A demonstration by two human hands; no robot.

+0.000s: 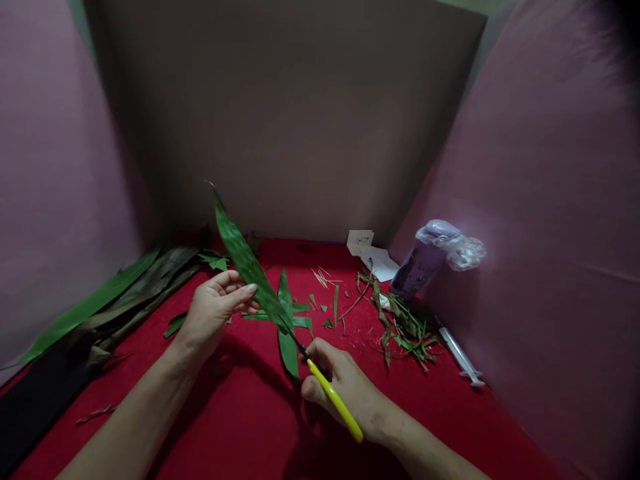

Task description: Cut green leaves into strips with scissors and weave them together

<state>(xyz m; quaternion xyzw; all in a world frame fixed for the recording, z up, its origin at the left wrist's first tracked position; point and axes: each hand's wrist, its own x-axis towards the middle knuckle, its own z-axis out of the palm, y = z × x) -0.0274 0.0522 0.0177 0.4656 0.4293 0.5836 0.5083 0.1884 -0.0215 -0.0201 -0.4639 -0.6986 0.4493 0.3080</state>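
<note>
My left hand (220,303) pinches a long green leaf (250,267) between thumb and fingers, its pointed tip slanting up and to the left. My right hand (337,383) grips scissors with yellow handles (336,403). Their dark blades meet the lower end of the held leaf; how far they are open I cannot tell. Beneath, another green leaf (288,347) lies lengthwise on the red cloth (240,413), with cut leaf strips (303,323) crossing near it. Small green clippings and a narrow strip (336,305) are scattered to the right.
Long leaves (95,307) lie along the left wall, by a dark strip (45,407). Thin sticks (325,277) and white papers (379,263) are farther back. At right are dried plant scraps (413,327), a plastic-wrapped purple container (420,263) and a syringe (461,353). Walls enclose three sides.
</note>
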